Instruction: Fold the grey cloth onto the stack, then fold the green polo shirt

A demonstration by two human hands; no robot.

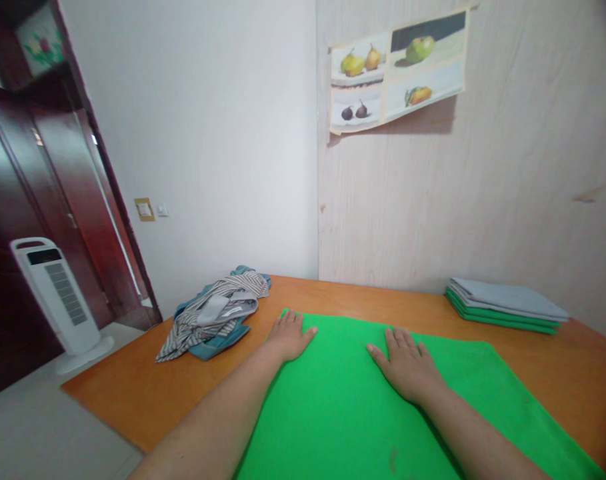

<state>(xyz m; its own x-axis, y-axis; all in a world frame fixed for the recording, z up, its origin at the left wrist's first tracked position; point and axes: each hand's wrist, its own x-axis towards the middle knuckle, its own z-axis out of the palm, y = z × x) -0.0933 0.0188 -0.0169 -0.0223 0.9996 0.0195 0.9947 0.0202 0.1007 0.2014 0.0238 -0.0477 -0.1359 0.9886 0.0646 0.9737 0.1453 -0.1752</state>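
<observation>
A bright green cloth (343, 393) lies spread flat on the orange-brown table, running off the bottom of the view. My left hand (289, 335) rests palm down on its far left corner, fingers stretched forward and thumb out to the right. Farther right, my right hand (405, 363) presses flat on the cloth a little short of its far edge, with the fingers spread. Neither hand grips anything. A small dark stain shows on the cloth near the bottom.
To the left, a crumpled heap of striped and blue clothes (217, 313) lies on the table (127, 393). Folded grey and green cloths (505, 305) are stacked at the back right. A wall borders the table's far side. A white tower fan (63, 300) stands on the floor at left.
</observation>
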